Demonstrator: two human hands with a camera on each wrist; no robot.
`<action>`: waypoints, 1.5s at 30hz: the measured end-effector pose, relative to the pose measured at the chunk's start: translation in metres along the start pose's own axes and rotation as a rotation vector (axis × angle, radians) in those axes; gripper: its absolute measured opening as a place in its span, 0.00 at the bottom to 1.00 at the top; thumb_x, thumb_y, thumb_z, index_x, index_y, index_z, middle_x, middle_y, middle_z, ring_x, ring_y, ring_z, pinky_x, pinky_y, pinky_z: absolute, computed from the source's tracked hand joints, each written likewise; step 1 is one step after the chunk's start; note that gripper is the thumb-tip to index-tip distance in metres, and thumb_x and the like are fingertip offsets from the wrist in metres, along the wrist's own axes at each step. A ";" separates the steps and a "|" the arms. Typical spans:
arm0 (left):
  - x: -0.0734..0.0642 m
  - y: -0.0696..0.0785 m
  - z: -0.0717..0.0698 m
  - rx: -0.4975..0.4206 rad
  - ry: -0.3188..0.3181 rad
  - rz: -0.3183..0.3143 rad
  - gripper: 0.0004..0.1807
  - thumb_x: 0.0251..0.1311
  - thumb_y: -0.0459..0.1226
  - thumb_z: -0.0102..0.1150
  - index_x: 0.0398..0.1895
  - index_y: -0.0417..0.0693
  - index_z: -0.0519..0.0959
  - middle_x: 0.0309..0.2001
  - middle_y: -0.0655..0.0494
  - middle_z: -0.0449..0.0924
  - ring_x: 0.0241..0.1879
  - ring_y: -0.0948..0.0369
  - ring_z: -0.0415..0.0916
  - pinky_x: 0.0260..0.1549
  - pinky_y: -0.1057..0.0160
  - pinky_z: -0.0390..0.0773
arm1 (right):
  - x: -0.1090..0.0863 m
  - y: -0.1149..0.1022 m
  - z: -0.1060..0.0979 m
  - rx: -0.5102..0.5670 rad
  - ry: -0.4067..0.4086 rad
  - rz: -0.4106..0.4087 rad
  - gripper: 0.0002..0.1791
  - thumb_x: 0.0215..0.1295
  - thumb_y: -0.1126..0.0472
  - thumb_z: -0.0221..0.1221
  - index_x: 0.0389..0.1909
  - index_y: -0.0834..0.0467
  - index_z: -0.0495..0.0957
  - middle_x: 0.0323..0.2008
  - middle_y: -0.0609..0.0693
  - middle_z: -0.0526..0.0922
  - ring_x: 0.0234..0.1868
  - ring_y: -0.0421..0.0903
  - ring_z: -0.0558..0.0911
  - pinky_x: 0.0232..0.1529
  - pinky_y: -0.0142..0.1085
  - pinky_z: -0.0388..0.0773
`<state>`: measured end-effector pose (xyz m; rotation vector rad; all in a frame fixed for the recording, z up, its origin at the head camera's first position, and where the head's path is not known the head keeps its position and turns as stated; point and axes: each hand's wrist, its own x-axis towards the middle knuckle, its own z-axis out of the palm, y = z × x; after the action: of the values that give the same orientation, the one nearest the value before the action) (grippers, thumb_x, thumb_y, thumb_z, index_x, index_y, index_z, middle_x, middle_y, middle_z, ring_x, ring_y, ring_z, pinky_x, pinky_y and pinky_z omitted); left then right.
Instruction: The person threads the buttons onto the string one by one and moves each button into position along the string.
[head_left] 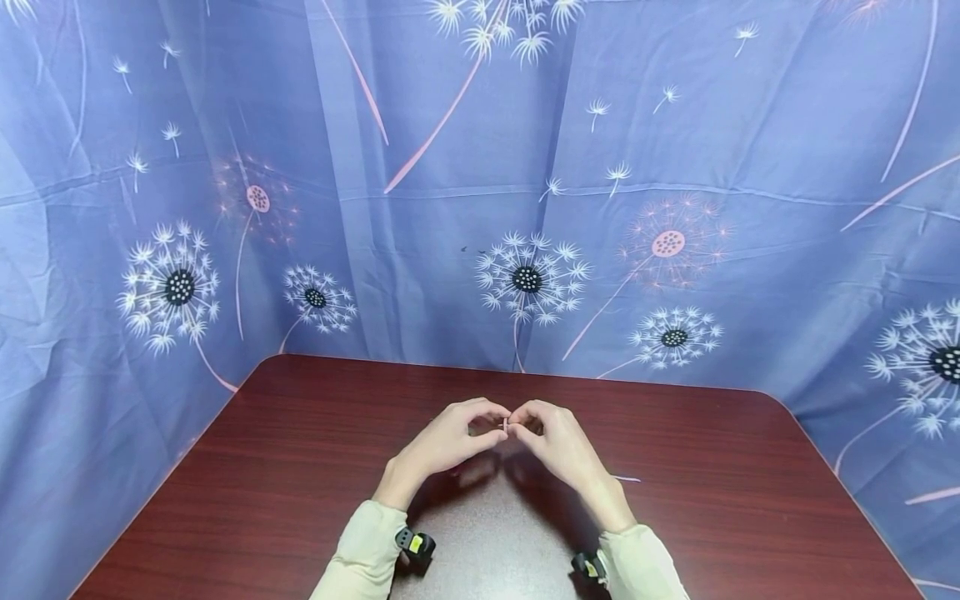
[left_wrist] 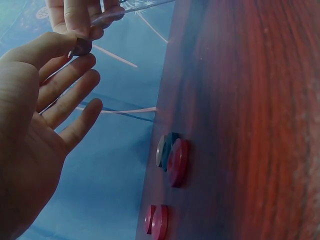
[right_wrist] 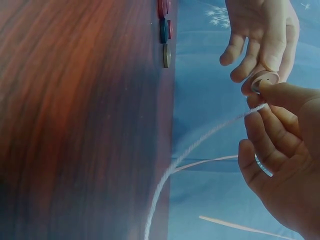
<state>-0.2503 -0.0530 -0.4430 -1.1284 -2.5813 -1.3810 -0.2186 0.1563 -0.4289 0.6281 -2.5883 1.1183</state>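
My left hand (head_left: 450, 435) pinches a small round button (right_wrist: 265, 80) between thumb and fingertips, above the table. From the other side, my right hand (head_left: 561, 442) meets it, thumb tip right at the button's edge. A pale twisted cord (right_wrist: 200, 142) runs into the right fingers beside the button and trails down toward the table. Seen from the left wrist, the button (left_wrist: 82, 47) looks dark and is partly covered by fingers. Whether the cord's tip passes through a hole, I cannot tell.
Several round buttons lie on the wooden table (head_left: 300, 467): a red one (left_wrist: 178, 163), a teal one (right_wrist: 164, 30), a beige one (right_wrist: 167, 55) and more red. A bit of cord (head_left: 627, 479) shows past the right forearm. Blue dandelion-print curtain (head_left: 420, 275) surrounds the table's back and sides.
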 end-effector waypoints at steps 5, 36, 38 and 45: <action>0.000 0.000 0.000 -0.004 0.005 0.004 0.13 0.65 0.44 0.63 0.52 0.57 0.82 0.44 0.69 0.82 0.47 0.70 0.80 0.49 0.67 0.79 | 0.000 0.000 0.001 0.001 0.001 -0.011 0.04 0.63 0.59 0.66 0.34 0.55 0.84 0.30 0.38 0.83 0.29 0.32 0.76 0.33 0.28 0.75; 0.001 -0.003 0.000 0.067 0.161 0.000 0.06 0.66 0.45 0.62 0.42 0.61 0.86 0.38 0.74 0.84 0.40 0.73 0.79 0.42 0.68 0.80 | 0.001 -0.005 -0.003 0.099 -0.076 -0.063 0.08 0.60 0.63 0.68 0.39 0.51 0.81 0.30 0.41 0.84 0.29 0.34 0.80 0.32 0.28 0.78; 0.001 -0.003 0.000 0.071 0.163 0.000 0.07 0.66 0.45 0.62 0.42 0.61 0.86 0.38 0.74 0.84 0.40 0.73 0.80 0.42 0.68 0.80 | 0.002 -0.005 -0.002 0.107 -0.067 -0.061 0.10 0.59 0.63 0.69 0.40 0.51 0.80 0.29 0.41 0.83 0.28 0.35 0.80 0.30 0.29 0.77; 0.001 -0.001 0.001 0.072 0.166 -0.002 0.08 0.65 0.47 0.62 0.41 0.60 0.87 0.39 0.72 0.86 0.39 0.73 0.80 0.41 0.68 0.81 | 0.000 -0.002 -0.002 0.108 -0.073 -0.083 0.14 0.60 0.64 0.68 0.45 0.50 0.79 0.29 0.41 0.83 0.26 0.35 0.78 0.28 0.28 0.76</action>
<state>-0.2513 -0.0522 -0.4434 -0.9578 -2.4941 -1.3102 -0.2175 0.1567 -0.4261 0.8072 -2.5492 1.2368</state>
